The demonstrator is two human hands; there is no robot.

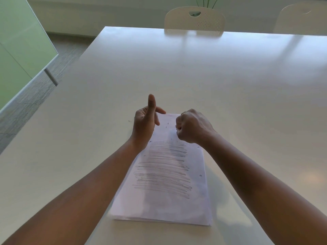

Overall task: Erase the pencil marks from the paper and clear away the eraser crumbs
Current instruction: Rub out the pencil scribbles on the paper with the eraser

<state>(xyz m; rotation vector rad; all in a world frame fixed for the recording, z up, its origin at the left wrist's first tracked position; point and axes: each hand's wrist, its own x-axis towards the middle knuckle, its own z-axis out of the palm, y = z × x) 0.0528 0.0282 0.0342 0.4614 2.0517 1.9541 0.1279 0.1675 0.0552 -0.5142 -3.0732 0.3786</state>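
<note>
A white sheet of paper (164,206) lies lengthwise in front of me on the table. Grey pencil scribbles (162,172) cover its middle, while the far strip is bare. Dark eraser crumbs (167,127) are scattered on that far strip and along the left edge. My left hand (144,124) stands on its edge at the paper's far left corner, thumb up and fingers straight. My right hand (193,128) is curled into a fist over the far right corner. A small pale bit, seemingly the eraser (176,128), shows between thumb and fingers; the rest is hidden.
The white table (212,82) stretches far ahead and to both sides. One stray crumb (130,121) lies on it left of my left hand. A white chair (194,20) stands at the far edge, another chair (300,18) at far right. A green glass partition (17,50) stands left.
</note>
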